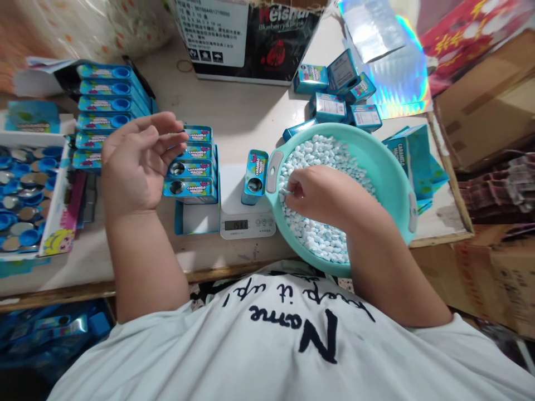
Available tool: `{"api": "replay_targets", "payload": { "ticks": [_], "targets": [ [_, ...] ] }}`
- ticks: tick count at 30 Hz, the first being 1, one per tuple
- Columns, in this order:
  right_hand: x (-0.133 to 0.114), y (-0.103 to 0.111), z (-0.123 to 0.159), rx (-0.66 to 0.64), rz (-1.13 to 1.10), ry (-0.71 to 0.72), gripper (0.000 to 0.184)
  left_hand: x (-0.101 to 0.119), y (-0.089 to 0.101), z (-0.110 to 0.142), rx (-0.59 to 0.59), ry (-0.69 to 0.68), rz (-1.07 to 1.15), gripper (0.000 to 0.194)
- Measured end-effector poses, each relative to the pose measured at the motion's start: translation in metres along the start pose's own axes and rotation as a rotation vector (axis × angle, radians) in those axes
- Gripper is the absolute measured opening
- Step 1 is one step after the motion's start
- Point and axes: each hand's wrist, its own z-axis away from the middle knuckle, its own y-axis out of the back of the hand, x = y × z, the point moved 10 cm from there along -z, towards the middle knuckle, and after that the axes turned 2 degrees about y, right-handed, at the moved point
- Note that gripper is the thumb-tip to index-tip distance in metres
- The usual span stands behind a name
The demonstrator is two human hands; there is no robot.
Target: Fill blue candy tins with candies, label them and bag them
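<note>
My right hand (320, 195) rests inside a teal basin (387, 167) full of small white-and-blue candies (321, 153), its fingers pinched on a few of them. My left hand (136, 159) is raised over the table, palm up, fingers loosely curled and apart, holding nothing I can see. Between the hands a small blue tin (254, 175) with a round hole stands on a white digital scale (246, 220). A stack of blue "Caramelo Macizo" tins (193, 167) lies just right of my left hand.
More blue tins (104, 106) lie in a row at the back left. A tray of round blue and silver lids (23, 189) sits at far left. Loose tins (338, 89) and a black-and-white carton (251, 33) stand behind the basin. Cardboard boxes (489, 106) are stacked at right.
</note>
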Motion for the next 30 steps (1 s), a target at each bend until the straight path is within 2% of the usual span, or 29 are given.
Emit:
{"api": "replay_targets", "payload": {
  "ticks": [8, 12, 18, 23, 27, 30],
  "targets": [
    [-0.009, 0.016, -0.001, 0.128, -0.073, 0.068, 0.011, -0.003, 0.001, 0.0, -0.007, 0.026, 0.016, 0.024],
    [-0.014, 0.025, -0.001, 0.168, -0.247, 0.099, 0.006, -0.003, 0.001, 0.0, -0.017, 0.023, 0.036, 0.025],
    [-0.032, 0.041, 0.004, 0.35, -0.481, 0.161, 0.002, -0.003, 0.001, 0.0, -0.007, 0.022, 0.034, 0.024],
    [-0.05, 0.03, 0.001, 0.307, -0.439, 0.248, 0.005, -0.005, 0.002, -0.001, -0.006, 0.035, 0.054, 0.024],
    [-0.051, 0.022, 0.0, 0.279, -0.335, 0.268, 0.014, -0.005, 0.003, 0.0, -0.005, 0.04, 0.045, 0.024],
    [-0.045, 0.026, 0.002, 0.309, -0.307, 0.243, 0.02, -0.004, 0.003, 0.0, -0.004, 0.035, 0.039, 0.024]
  ]
}}
